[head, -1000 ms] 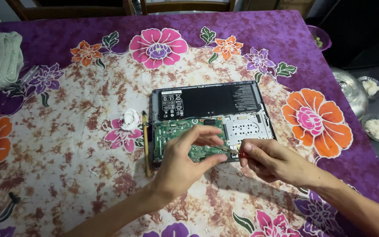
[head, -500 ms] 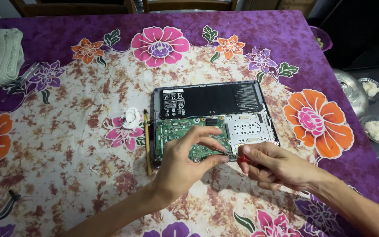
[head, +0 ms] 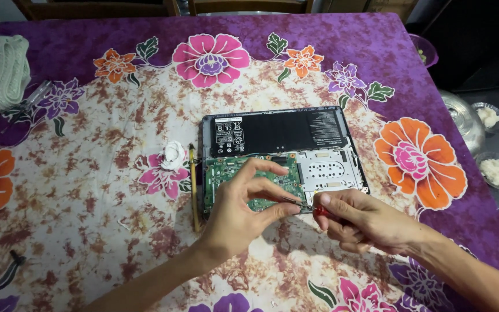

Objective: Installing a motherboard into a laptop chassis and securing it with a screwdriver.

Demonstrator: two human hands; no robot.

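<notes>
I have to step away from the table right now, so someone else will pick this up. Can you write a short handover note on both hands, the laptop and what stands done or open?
Left hand: over the green circuit board, fingertips steadying the tip of the screwdriver.
Right hand: grips the screwdriver's red handle at the board's lower right edge.
Laptop: bottom up on the flowered tablecloth, cover already off; black battery and silver bay still in place.
Beside it on the left: a yellow-handled tool and a white wad.
Done: case opened. Open: the board remains seated; the tip's exact target is hidden by fingers.
</notes>
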